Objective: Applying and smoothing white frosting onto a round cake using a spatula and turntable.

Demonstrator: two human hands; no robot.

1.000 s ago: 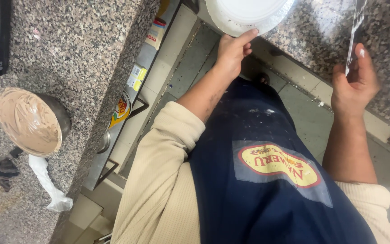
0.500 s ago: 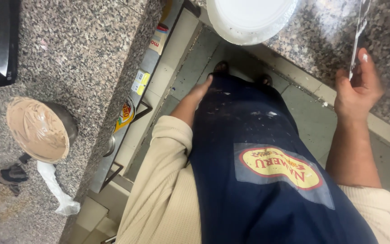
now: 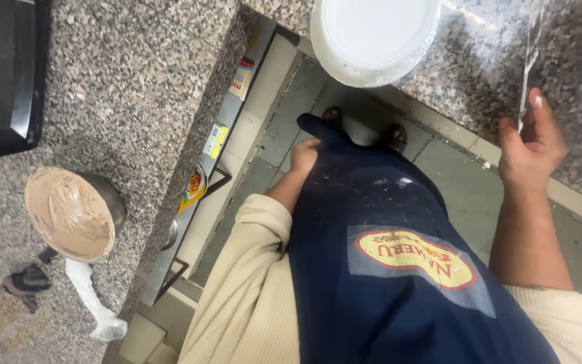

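Looking straight down at a person standing in the corner of a speckled granite counter [image 3: 136, 101], w/ a dark blue apron [image 3: 399, 269] over a cream long-sleeved top. Left hand [image 3: 304, 156] is low, just off the counter edge, fingers curled shut on a fold of the apron near its far hem. Right hand [image 3: 530, 145] is up at the far right counter, half open w/ thumb raised, fingers pinching the bottom of a thin clear plastic strip [image 3: 532, 61] that runs away across the granite. White plate [image 3: 374, 37] sits far centre, overhanging the counter edge, well apart from both hands. On the left counter: steel bowl [image 3: 75, 212] full of pale brown paste, a crumpled clear bag [image 3: 92, 303] just near of it, a black tray [image 3: 1, 74] at far left. Sandalled feet [image 3: 365, 125] on the grey tiled floor [image 3: 466, 189] betw the two counters
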